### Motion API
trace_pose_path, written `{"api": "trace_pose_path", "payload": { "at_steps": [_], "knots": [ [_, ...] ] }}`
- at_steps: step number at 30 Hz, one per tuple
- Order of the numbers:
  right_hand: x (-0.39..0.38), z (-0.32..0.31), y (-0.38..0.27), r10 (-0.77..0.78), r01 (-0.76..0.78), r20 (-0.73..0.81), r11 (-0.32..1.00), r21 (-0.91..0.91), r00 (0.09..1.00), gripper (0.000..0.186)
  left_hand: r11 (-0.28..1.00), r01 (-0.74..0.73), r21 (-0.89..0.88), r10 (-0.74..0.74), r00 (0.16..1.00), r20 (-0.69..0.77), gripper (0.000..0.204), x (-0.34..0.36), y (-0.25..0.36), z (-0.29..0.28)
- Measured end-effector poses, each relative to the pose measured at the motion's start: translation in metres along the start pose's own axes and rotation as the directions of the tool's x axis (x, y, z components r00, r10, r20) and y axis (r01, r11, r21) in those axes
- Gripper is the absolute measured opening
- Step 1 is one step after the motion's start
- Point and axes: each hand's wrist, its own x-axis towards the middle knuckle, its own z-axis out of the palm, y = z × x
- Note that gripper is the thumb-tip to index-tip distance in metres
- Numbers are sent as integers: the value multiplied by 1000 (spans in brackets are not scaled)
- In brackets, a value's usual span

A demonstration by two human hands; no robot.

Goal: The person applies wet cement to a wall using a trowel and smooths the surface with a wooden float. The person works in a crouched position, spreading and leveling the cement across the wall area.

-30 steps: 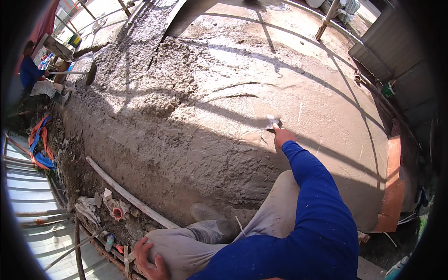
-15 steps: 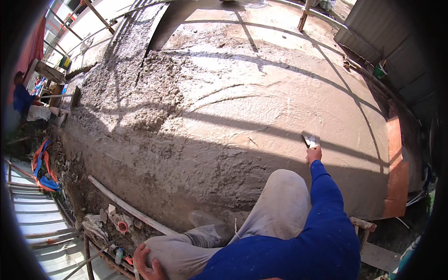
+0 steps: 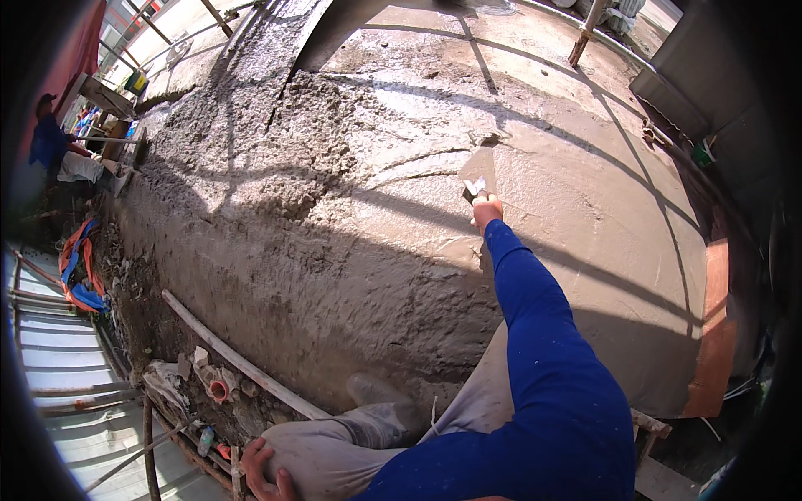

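Note:
My right hand (image 3: 486, 210) is wrapped round the handle of a trowel (image 3: 480, 164). The trowel's blade lies on the wet concrete (image 3: 576, 200), just right of two curved ridges in its surface. Around and to the right of the blade the concrete looks fairly smooth; further left it is rough and lumpy. My left hand (image 3: 266, 472) rests on my left knee at the lower edge, its fingers apart and nothing in it.
A long pole (image 3: 242, 359) lies along the near left edge of the concrete. An orange-brown board (image 3: 712, 326) borders its right side. At the far left a person (image 3: 63, 150) sits with a long-handled tool. Corrugated sheets (image 3: 71, 351) lie lower left.
My right hand has moved the trowel forward and left across the concrete, and my arm is stretched further. The view has shifted a little. My left hand stays on the knee.

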Motion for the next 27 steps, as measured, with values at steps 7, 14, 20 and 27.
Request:
{"api": "trace_pose_path", "payload": {
  "at_steps": [7,14,20,27],
  "knots": [
    [-110,173,-67,130,-90,348,988,-129,928,39,999,-11,49,14,998,-67,50,-4,-7,-7],
    [-185,216,-73,-20,317,540,828,-463,841,47,993,78,-85,-84,995,-62,47,3,-6,-1],
    [-195,109,-76,-101,610,668,526,-593,737,47,995,86,-43,-89,993,-79,46,-11,7,-4],
    [-130,-116,-4,-97,417,426,479,-772,900,56,999,28,19,-26,996,-90,50,-20,37,5]
  ]
}}
